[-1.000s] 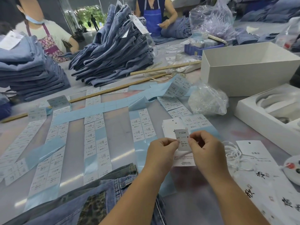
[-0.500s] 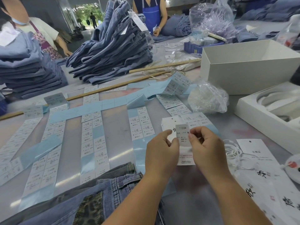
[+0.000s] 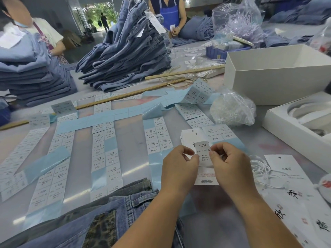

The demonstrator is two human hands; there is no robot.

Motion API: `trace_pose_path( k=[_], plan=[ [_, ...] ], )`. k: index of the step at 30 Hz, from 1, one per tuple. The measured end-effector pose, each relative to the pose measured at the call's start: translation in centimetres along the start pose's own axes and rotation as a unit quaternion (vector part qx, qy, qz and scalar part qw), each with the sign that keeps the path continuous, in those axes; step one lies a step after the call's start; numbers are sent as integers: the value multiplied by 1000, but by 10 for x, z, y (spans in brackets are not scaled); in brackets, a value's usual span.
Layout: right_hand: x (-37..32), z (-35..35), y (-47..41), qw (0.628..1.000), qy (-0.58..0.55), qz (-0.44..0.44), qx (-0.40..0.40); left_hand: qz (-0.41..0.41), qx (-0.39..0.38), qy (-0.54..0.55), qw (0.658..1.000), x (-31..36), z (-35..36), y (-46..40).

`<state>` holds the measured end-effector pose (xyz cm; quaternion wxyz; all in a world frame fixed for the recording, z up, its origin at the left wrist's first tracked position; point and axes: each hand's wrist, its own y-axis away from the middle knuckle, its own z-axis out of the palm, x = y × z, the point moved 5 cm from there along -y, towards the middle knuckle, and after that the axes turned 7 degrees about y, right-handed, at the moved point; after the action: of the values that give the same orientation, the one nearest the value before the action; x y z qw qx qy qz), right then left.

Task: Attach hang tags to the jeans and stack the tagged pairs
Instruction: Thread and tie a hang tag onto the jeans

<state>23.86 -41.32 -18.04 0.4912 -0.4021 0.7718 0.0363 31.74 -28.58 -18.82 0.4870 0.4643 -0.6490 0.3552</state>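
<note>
Grey table (image 3: 130,140) carries label strips (image 3: 103,154); both hands, left (image 3: 179,169) and right (image 3: 231,165), pinch 1 sticker (image 3: 203,151).

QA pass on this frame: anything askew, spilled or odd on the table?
Yes. The big jeans stack past the rulers leans and splays instead of sitting square. One label strip near the white box is curled up off the table, not flat like the others. No spill visible.
</note>
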Motion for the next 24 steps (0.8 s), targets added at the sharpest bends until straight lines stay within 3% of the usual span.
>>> trace_pose_path(
  k=[11,14,24],
  plan=[
    [1,-8,-2,997,-55,24,41,-25,-3,-29,999,-9,0,-3],
    [1,-8,-1,997,-65,33,19,-26,-4,-32,999,-9,0,-3],
    [2,1,1,999,27,34,-4,-19,-7,-36,999,-8,1,-4]
  ],
)
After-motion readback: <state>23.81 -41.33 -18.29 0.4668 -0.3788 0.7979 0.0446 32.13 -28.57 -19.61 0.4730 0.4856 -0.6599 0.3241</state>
